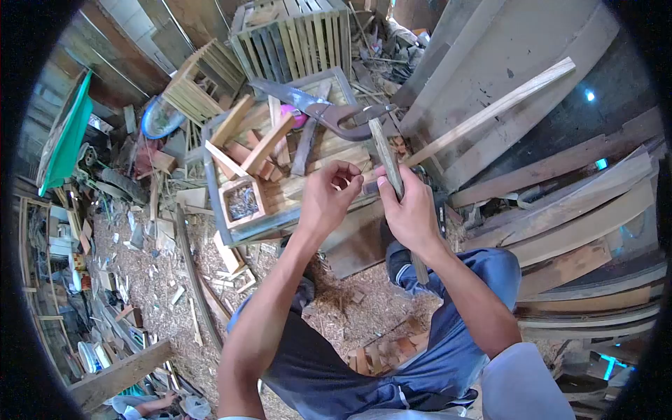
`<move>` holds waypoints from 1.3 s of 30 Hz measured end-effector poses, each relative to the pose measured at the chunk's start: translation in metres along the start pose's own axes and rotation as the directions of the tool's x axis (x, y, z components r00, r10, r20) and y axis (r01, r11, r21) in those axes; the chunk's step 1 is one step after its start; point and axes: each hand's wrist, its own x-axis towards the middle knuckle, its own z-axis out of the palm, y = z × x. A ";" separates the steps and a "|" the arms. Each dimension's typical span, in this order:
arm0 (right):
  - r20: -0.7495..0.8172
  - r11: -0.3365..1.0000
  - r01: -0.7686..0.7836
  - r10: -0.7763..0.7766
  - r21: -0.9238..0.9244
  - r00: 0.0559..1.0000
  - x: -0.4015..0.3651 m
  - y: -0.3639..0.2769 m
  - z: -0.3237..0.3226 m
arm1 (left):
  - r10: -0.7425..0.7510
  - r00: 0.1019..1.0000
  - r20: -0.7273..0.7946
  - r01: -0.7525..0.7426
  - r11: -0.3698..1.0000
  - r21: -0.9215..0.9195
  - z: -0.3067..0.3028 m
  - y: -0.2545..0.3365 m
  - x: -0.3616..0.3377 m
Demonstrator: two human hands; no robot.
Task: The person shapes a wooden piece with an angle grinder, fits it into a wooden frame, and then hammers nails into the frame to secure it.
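My right hand (409,203) is wrapped round a narrow wooden stick (386,155), which stands up past the fingers and runs down below the wrist. Just left of it, my left hand (329,192) has its fingers curled with the tips together; anything between them is too small to make out. Beyond both hands is a slatted wooden work surface (343,157). On it lie a handsaw (294,96), wood offcuts (268,145) and a small wooden box (242,203) that holds nails.
Slatted crates (297,45) stand behind the work surface. A long light strip (490,112) leans at the right, above stacked curved boards (581,217). Scraps and shavings cover the floor (154,280). At the lower left, part of another person's arm (157,404) shows beside a beam (122,374).
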 end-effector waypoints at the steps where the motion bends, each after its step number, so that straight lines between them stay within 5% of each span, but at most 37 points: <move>1: -0.006 0.999 0.028 -0.028 0.025 1.000 0.002 -0.007 0.000 | 0.017 0.999 -0.048 -0.018 1.000 -0.020 -0.006 0.008 -0.006; 4: -0.027 0.992 0.126 -0.125 0.024 0.992 0.004 -0.014 0.002 | 0.016 0.988 -0.153 -0.036 0.991 -0.126 -0.019 0.025 -0.024; 12: 0.105 0.986 0.096 -0.111 0.138 0.988 -0.004 -0.048 0.005 | -0.048 0.967 -0.250 -0.042 0.938 -0.343 -0.037 0.039 -0.059; 18: 0.045 0.965 0.183 -0.194 0.187 0.980 -0.008 -0.063 0.005 | 0.030 0.989 -0.148 -0.073 0.954 -0.292 -0.044 0.041 -0.055; 30: 0.154 0.949 0.001 -0.052 0.315 0.987 0.008 -0.059 -0.015 | 0.046 0.998 -0.044 -0.059 0.930 -0.364 -0.048 0.039 -0.049; 34: 0.094 0.952 0.066 -0.098 0.300 0.991 0.014 -0.048 -0.018 | 0.037 0.998 -0.056 -0.056 0.918 -0.393 -0.048 0.038 -0.048; 39: 0.164 0.922 -0.093 0.033 0.375 0.986 0.016 -0.039 -0.022 | 0.061 0.996 -0.071 -0.085 0.902 -0.424 -0.046 0.038 -0.048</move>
